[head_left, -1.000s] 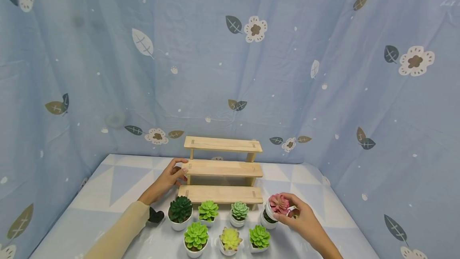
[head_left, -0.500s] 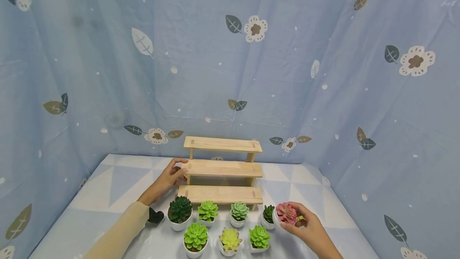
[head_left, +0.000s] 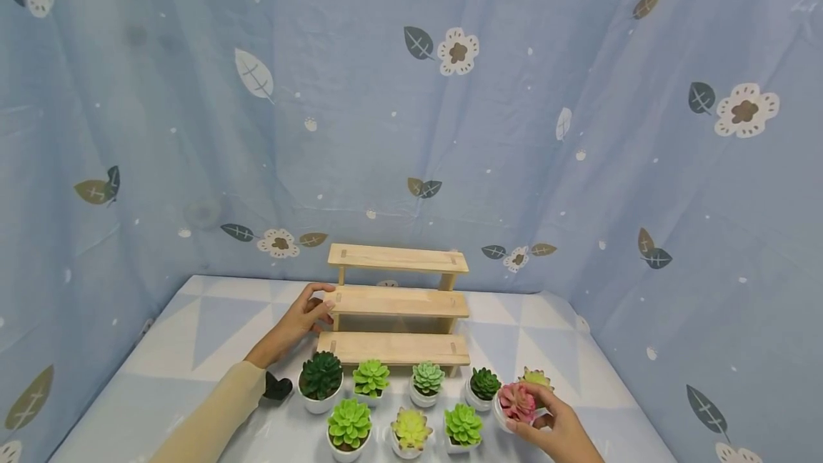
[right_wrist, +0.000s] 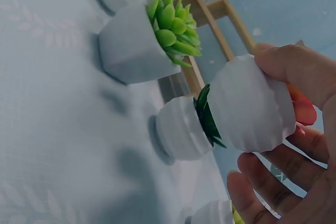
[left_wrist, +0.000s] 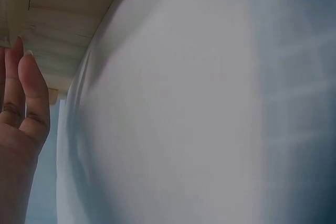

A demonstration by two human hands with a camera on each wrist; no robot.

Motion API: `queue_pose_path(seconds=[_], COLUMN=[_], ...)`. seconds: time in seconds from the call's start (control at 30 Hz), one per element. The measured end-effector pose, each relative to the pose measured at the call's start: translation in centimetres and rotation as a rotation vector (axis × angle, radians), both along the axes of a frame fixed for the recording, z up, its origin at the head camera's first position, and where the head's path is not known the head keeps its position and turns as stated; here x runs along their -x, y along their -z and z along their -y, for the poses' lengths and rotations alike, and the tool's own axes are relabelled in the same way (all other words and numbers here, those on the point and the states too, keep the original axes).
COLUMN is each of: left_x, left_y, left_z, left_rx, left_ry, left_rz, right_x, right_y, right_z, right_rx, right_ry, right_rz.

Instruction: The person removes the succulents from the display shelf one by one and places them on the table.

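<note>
My left hand [head_left: 302, 316] grips the left end of the middle board of a three-step wooden shelf [head_left: 401, 301]. In the left wrist view, fingers [left_wrist: 34, 82] of this hand reach under the pale wood. A pink succulent in a white ribbed pot [right_wrist: 252, 103] is held off the table between the thumb and fingers of my right hand [head_left: 553, 424]. Beside it stand a small dark green succulent [head_left: 485, 384] and a yellow-green succulent [head_left: 536, 377], the latter partly hidden behind the hand. A bright green succulent [right_wrist: 173, 30] in an angular white pot stands close by.
Several more potted succulents stand before the shelf, including a large dark green one [head_left: 321, 376] and a yellow one with reddish tips [head_left: 411, 429]. A black object [head_left: 278, 386] lies beside my left forearm. A blue patterned curtain [head_left: 411, 127] hangs behind.
My right hand has carried the pink succulent toward me and slightly right. The dark green and yellow-green succulents behind it have come into fuller view. My left hand stays at the shelf.
</note>
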State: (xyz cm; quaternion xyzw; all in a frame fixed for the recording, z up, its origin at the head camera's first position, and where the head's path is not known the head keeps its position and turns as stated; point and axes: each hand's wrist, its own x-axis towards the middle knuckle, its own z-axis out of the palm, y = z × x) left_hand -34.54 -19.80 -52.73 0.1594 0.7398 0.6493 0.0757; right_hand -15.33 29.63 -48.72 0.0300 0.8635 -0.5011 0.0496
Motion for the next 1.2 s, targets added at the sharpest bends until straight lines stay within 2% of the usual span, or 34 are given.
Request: queue_pose_path(seconds=[0.3,0.53,0.9,1.2], left_x=[0.0,0.0,-0.1,0.0], left_y=[-0.4,-0.2,0.0,-0.2], left_z=[0.0,0.0,0.0,0.1], left_rx=[0.010,0.010,-0.001,-0.004], left_ry=[-0.003,-0.013,-0.005,0.006], left_rz=[-0.001,0.010,0.011,0.004], right_x=[-0.2,-0.3,-0.6,-0.5], right_y=[1.2,2.2,3.4,3.6], right_z=[-0.2,-0.2,-0.6,-0.4], right_rx=[-0.022,-0.057,0.010,0.000], right_ry=[0.009,0.024,0.027,0.047], right_rz=[-0.002,-0.002,0.032,0.033])
